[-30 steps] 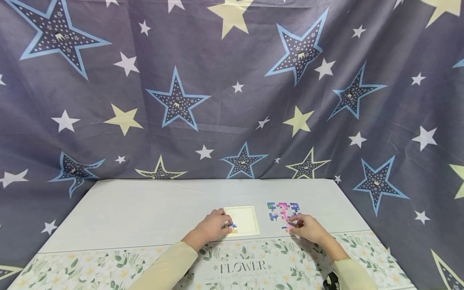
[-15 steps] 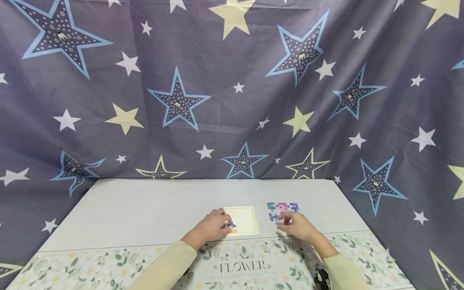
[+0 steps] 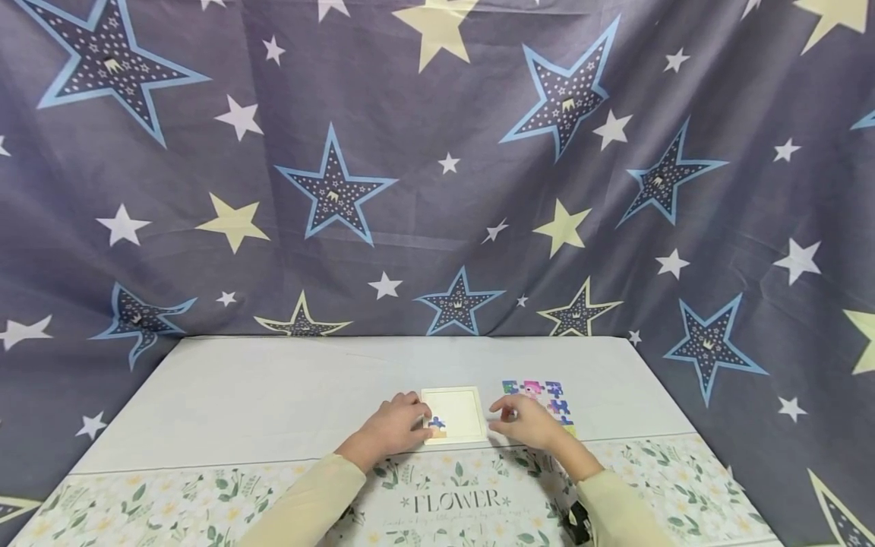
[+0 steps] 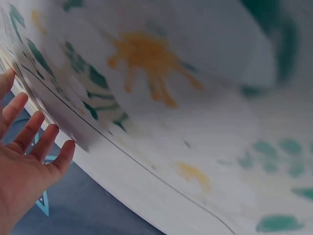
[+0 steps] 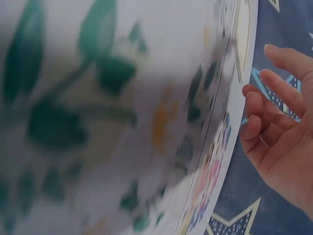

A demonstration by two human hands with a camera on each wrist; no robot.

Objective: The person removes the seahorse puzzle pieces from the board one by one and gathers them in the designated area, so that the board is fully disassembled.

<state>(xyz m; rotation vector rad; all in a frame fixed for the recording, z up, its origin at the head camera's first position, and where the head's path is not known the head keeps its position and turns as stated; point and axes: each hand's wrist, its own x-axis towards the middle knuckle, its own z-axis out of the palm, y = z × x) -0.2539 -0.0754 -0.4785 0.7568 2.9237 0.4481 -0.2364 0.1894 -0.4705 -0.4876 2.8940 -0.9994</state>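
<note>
A shallow cream puzzle tray [image 3: 453, 390] lies on the table with a blue-and-tan jigsaw piece [image 3: 437, 430] in its near left corner. My left hand [image 3: 390, 427] rests at the tray's left edge, fingertips beside that piece; in the left wrist view its fingers [image 4: 43, 142] are spread and loosely bent. Just right of the tray, my right hand [image 3: 529, 424] hovers with thumb and index finger apart, and no piece shows between them. Behind it lie several colourful jigsaw pieces [image 3: 555, 390], pink and blue, some hidden by the hand.
A white cloth covers the table [image 3: 287, 403], with a flower-printed strip [image 3: 225, 494] along the near side. A dark curtain with stars [image 3: 410, 190] hangs behind the far edge and at both sides.
My right hand has moved left from the loose pieces to beside the tray's right edge, uncovering the pieces at the right. The left hand has hardly moved.
</note>
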